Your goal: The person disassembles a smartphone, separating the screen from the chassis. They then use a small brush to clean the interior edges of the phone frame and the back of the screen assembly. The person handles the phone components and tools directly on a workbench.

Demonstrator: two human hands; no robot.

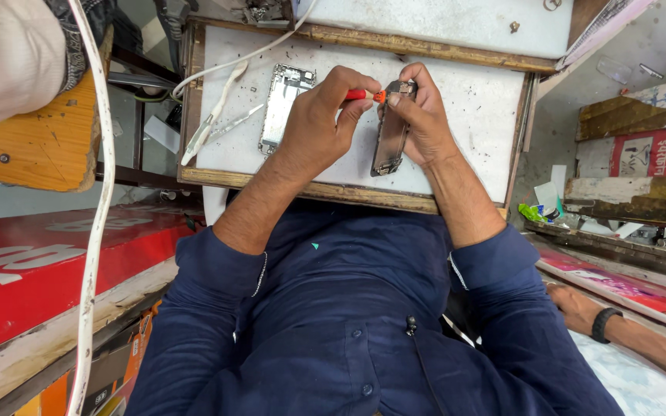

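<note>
White, scuffed and wood-framed, the table sits right under my view in a cramped workshop. My left hand is clenched round a small screwdriver with a red and orange handle, its tip pointing right into the top end of a phone frame. My right hand grasps that frame near its upper end, thumb and fingers pinching it, and holds it tilted up on edge above the table with its lower end close to the near rim. Just left of my left hand a second phone body lies flat, insides up. Further left lie tweezers and a white cable, and tiny screws are scattered over the surface. A thick white cord runs down the left side past a red board. At the lower right another person's hand, with a black wristband, rests on a cloth.
</note>
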